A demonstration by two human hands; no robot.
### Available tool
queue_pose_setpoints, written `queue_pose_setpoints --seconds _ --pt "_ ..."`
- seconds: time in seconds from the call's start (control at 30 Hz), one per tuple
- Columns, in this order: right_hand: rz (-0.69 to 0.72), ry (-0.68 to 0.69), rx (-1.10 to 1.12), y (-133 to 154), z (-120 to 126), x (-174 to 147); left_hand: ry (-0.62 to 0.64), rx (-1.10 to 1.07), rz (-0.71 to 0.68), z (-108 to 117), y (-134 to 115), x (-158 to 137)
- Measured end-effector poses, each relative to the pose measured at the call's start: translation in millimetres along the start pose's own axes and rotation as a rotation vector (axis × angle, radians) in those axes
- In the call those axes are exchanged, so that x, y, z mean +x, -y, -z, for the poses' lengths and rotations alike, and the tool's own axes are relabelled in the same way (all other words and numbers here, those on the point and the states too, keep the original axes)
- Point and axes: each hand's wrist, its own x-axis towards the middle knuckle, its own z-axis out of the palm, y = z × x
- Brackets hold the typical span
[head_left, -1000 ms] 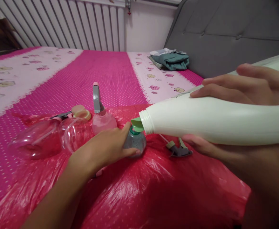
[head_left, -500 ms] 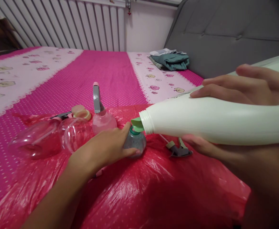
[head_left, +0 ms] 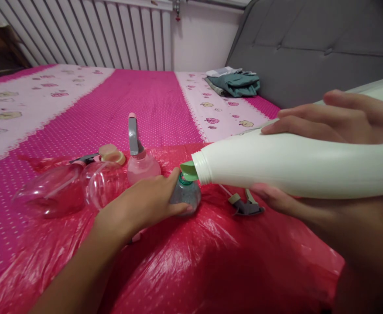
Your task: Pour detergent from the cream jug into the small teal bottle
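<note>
My left hand (head_left: 152,198) is wrapped around a small clear spray bottle body (head_left: 189,196) with a green neck, standing upright without its top. In my right hand (head_left: 335,117) is a large white jug (head_left: 276,163), tipped almost level. Its green pouring spout (head_left: 189,170) sits just above the small bottle's mouth; whether liquid is flowing I cannot tell. A grey spray head (head_left: 246,204) lies on the red plastic sheet (head_left: 211,261), under the jug. Left of the small bottle stands a pink spray bottle (head_left: 143,168) with its grey spray head (head_left: 134,135) on.
Two clear pinkish bottles (head_left: 54,189) lie on the left of the sheet, beside a pale yellow cap (head_left: 111,155). Folded clothes (head_left: 235,82) rest at the back of the pink bed cover (head_left: 145,100), near a grey headboard (head_left: 316,48). A white radiator (head_left: 113,35) stands behind.
</note>
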Motion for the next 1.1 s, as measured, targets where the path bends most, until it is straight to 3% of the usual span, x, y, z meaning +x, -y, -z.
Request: queue_pose_setpoints --seconds 1.1 --pt "0.028 0.023 -0.037 0.0 -0.1 1.4 0.022 0.018 0.007 0.0 0.4 0.4"
